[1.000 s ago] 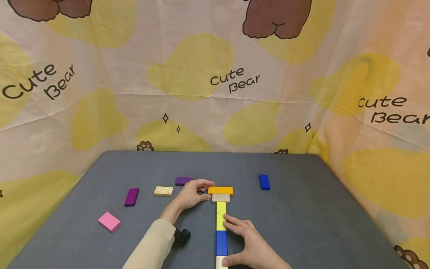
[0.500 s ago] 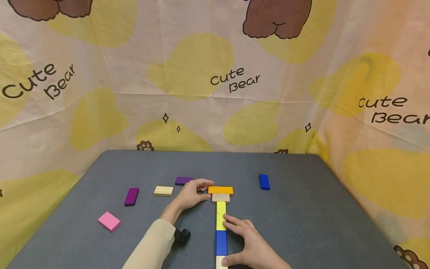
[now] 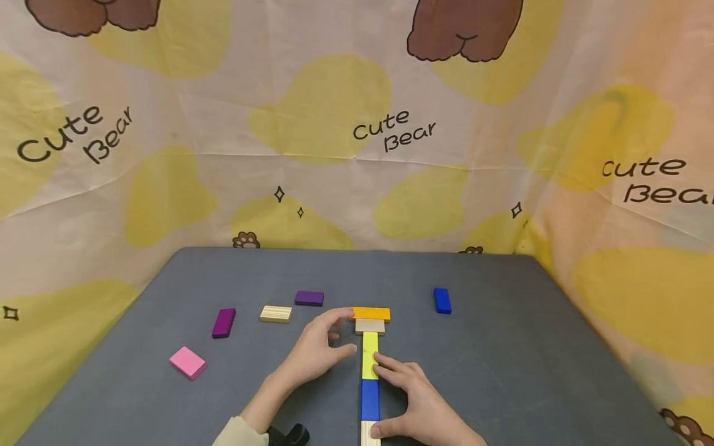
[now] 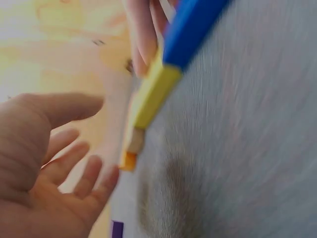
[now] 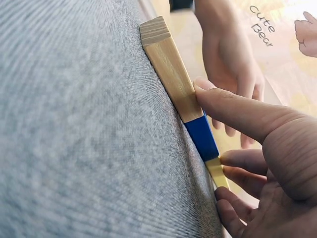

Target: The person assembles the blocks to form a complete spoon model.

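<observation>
A line of wooden blocks runs away from me on the table: a plain wood block point(image 5: 173, 79), a blue block point(image 3: 370, 399) and a yellow block point(image 3: 370, 347), end to end. Beyond them lie a beige block point(image 3: 369, 326) and an orange block point(image 3: 372, 313), both set crosswise. My left hand point(image 3: 315, 348) hovers left of the line, fingers spread and holding nothing; its index fingertip overlaps the orange block's left end in the head view. My right hand point(image 3: 418, 399) rests along the line's right side, thumb on the plain block, fingertips at the yellow one.
Loose blocks lie on the grey table point(image 3: 502, 353): pink point(image 3: 188, 362), magenta-purple point(image 3: 224, 323), light wood point(image 3: 276, 314) and dark purple point(image 3: 309, 298) on the left, another blue block point(image 3: 442, 300) at the back right. A printed cloth point(image 3: 312, 111) hangs behind the table.
My left hand has let go of the orange block's left end and drawn back toward me, its thumb and fingers spreading. The right hand stays in place on the line; the head view shifts slightly.
</observation>
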`<state>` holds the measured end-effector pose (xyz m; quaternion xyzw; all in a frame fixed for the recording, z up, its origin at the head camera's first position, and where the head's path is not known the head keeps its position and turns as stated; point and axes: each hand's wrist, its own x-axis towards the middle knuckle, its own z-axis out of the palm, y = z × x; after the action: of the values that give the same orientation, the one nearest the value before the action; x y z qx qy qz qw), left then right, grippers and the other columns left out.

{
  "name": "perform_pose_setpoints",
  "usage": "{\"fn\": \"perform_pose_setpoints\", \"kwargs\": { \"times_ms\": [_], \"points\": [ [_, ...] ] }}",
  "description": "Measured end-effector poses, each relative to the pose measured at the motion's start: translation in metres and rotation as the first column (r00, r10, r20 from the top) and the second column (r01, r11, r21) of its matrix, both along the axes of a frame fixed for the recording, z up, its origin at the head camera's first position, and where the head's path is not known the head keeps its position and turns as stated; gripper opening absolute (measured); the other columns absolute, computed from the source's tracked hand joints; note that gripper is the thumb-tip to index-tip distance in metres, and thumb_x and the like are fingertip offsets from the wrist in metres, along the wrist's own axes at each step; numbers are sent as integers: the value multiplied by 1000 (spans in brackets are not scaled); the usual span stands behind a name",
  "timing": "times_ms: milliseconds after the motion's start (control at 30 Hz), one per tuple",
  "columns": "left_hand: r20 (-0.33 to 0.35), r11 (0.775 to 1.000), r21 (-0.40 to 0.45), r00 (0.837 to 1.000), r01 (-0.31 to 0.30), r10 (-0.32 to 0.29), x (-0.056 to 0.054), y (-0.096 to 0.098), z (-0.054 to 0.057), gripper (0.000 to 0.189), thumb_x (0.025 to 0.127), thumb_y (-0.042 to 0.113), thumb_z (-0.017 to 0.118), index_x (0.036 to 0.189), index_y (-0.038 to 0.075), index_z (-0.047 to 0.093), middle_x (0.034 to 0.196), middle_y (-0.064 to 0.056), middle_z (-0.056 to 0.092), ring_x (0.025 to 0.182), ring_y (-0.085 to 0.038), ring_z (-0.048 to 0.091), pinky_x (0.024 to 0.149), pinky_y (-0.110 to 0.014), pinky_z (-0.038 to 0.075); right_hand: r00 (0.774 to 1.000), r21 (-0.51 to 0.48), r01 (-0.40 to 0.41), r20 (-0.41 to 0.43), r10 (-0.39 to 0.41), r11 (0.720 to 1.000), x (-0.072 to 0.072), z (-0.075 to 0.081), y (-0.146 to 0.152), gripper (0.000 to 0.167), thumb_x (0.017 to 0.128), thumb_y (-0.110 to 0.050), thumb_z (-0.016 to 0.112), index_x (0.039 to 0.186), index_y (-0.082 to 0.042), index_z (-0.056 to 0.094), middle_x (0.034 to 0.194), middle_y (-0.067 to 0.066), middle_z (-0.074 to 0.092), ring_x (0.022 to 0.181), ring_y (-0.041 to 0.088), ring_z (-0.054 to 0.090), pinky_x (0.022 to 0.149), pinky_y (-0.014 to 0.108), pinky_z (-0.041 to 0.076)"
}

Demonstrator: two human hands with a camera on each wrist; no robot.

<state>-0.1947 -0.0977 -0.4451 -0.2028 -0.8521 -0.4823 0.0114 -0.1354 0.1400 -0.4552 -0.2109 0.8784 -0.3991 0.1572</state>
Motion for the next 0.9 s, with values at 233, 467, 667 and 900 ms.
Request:
{"fn": "perform_pose_setpoints", "kwargs": {
  "times_ms": [233,467,667,900],
  "points": [
    [208,989,114,971,92,-115,42,0,2,70,79,17,85,141,13,52,139,-1,51,119,-29,51,92,-41,48,999,-11,-8,41,8,1000,-2,0,2,88,72,-56,82,146,-19,50,152,-14,35,125,23,34,99,58,35],
    [234,975,114,949,189,-211,57,-1,-6,75,75,28,87,141,17,52,146,3,46,122,-27,46,98,-43,42,999,-18,-10,35,11,1000,-1,1,2,88,72,-57,81,146,-20,50,152,-14,35,124,22,34,98,58,35],
    [223,981,8,955,196,-193,63,3,-11,86,70,45,88,144,23,50,149,12,41,120,-22,36,97,-47,38,1000,-34,-5,28,6,999,0,0,2,88,72,-58,80,147,-23,49,152,-16,34,124,22,35,97,58,35],
    [218,983,-21,961,180,-171,64,4,-12,92,68,47,88,148,26,46,149,15,40,119,-21,36,97,-47,37,1000,-38,-20,10,20,999,0,-1,3,86,75,-58,78,148,-23,48,153,-16,33,124,21,35,97,56,36]
  ]
}}
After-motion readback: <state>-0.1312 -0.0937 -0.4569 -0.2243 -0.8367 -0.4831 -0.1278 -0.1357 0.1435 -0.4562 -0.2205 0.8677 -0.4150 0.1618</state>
